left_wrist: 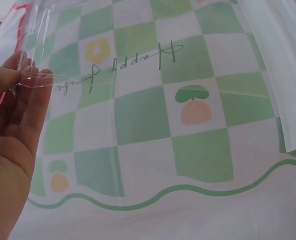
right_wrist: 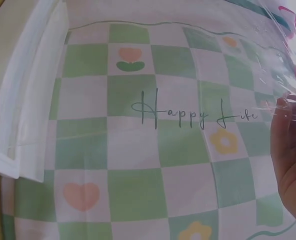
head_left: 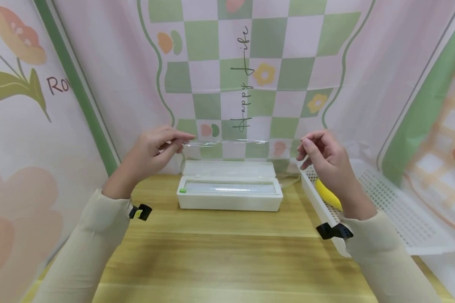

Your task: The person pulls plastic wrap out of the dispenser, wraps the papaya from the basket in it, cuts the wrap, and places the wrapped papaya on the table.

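A sheet of clear plastic wrap [head_left: 227, 143] is stretched between my two raised hands, above and behind the white dispenser box [head_left: 229, 203]. My left hand [head_left: 153, 149] pinches the wrap's left end between thumb and fingers; the left wrist view shows the film [left_wrist: 38, 30] bunched at those fingertips. On the other side, my right hand [head_left: 326, 158] pinches the right end, also seen at the edge of the right wrist view. The dispenser stands on the table with its lid [head_left: 229, 168] raised. A roll shows inside it, and a small green slider [head_left: 182, 190] sits at its left end.
At the right lies a white perforated basket [head_left: 413, 227] with a yellow, banana-like thing [head_left: 327, 195] in it, partly behind my right hand. A patterned cloth [head_left: 204, 38] hangs behind the wooden table [head_left: 212, 256] and at both sides.
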{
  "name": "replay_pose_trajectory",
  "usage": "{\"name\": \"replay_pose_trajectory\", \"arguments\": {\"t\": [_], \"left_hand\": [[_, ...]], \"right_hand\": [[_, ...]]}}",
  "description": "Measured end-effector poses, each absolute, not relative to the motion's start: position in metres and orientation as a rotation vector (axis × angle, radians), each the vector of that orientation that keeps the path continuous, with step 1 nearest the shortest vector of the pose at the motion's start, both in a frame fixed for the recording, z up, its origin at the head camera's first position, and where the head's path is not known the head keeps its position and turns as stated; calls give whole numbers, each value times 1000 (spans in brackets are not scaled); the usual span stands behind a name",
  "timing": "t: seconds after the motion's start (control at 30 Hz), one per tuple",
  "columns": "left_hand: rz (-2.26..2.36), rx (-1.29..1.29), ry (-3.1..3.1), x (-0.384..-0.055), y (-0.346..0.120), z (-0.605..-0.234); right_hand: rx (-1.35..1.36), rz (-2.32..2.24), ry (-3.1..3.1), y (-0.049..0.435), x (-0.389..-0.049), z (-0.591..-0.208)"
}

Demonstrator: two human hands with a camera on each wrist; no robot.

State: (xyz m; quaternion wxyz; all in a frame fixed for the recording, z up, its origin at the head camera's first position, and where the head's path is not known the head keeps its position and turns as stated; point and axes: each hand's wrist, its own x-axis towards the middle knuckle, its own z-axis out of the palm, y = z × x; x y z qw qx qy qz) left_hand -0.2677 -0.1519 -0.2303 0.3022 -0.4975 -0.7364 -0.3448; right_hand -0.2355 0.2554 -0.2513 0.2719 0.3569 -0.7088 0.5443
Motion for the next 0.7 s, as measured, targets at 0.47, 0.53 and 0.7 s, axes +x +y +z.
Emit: {"name": "replay_pose_trajectory", "arguments": {"t": [0.47,0.53,0.7], "left_hand": [[-937,-1342,-2117,-248,-160,-241],[-937,-1347,-2149,-245,-163,-241],[-917,-1411,-2239,-237,-169,-242]], "right_hand": [[1040,1481,-1911,257,-224,-272],[1028,1473,-1944,257,-221,-274],[1017,1435,-2042,260,-215,-279]]}}
